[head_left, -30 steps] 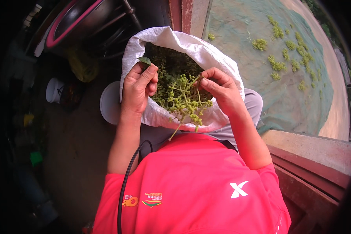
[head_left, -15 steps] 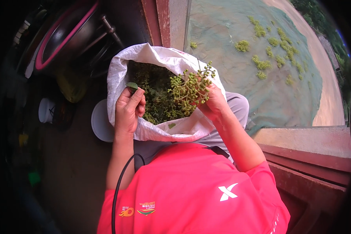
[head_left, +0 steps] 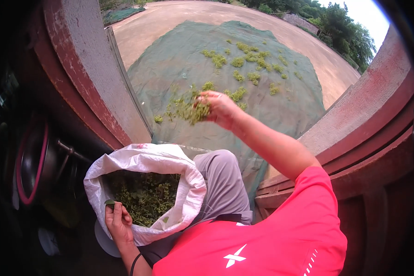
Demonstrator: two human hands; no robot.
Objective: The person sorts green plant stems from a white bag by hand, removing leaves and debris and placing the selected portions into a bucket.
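Note:
My right hand (head_left: 220,108) is stretched out over a green tarp (head_left: 193,69), gripping a bunch of green sprigs (head_left: 185,108) that hangs from its fingers. My left hand (head_left: 117,221) stays low at the near rim of a white woven sack (head_left: 145,161) and pinches a small green leaf (head_left: 109,202). The sack sits open against my grey-trousered leg (head_left: 223,181) and holds more of the same green sprigs (head_left: 145,198).
Several small heaps of green sprigs (head_left: 246,62) lie spread on the tarp, which covers a bare concrete yard. A red-painted pillar (head_left: 89,73) stands left, a red ledge (head_left: 354,138) right. A dark round pan with a pink rim (head_left: 32,161) sits at the left.
My right hand lifted a bunch of sprigs out of the sack and swung it out over the tarp. My left hand stayed at the sack's rim. The view tilted up toward the yard.

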